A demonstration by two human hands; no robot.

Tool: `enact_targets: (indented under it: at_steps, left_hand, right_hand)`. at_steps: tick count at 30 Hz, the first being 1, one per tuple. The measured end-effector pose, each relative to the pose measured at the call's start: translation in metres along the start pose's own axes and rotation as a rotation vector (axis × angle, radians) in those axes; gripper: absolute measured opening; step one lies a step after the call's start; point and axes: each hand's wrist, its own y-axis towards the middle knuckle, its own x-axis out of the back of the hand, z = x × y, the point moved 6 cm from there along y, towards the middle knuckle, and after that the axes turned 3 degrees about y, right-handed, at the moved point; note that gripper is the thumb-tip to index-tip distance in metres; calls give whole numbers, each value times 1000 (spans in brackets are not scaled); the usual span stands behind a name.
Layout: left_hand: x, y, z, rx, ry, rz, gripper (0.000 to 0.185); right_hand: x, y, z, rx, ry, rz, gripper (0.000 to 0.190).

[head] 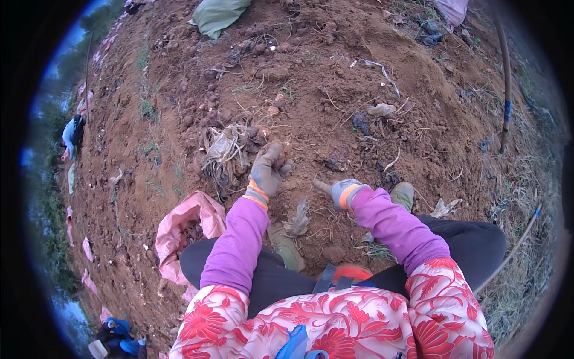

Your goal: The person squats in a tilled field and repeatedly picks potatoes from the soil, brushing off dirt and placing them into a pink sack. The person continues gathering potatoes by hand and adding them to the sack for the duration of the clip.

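Observation:
My left hand (269,169), in a soiled grey work glove with an orange cuff, is curled around a reddish-brown, soil-covered clump that looks like a root or tuber. Beside it on the left lies a bundle of dry, pale stalks and leaves (227,148). More brown tubers (274,107) rest on the soil just beyond that hand. My right hand (337,190), gloved in the same way, is held low over the soil with a finger extended towards the left; nothing shows in it. Between my shoes stand thin roots and a scrap of clear plastic film (299,219).
An open pink woven sack (168,233) stands by my left knee. A green sack (219,15) lies at the top. Thin poles (506,80) stand or lie at the right. Other people (73,134) bend over the field at far left, near pink sacks.

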Motion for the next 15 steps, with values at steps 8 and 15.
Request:
enact_targets:
  at_steps: [8, 15]
  left_hand:
    - [-35, -26, 20, 268, -240, 191, 29]
    - [15, -12, 47, 446, 262, -27, 49]
  right_hand:
    - [65, 24, 19, 327, 659, -718, 65]
    - [65, 63, -20, 163, -9, -437, 27]
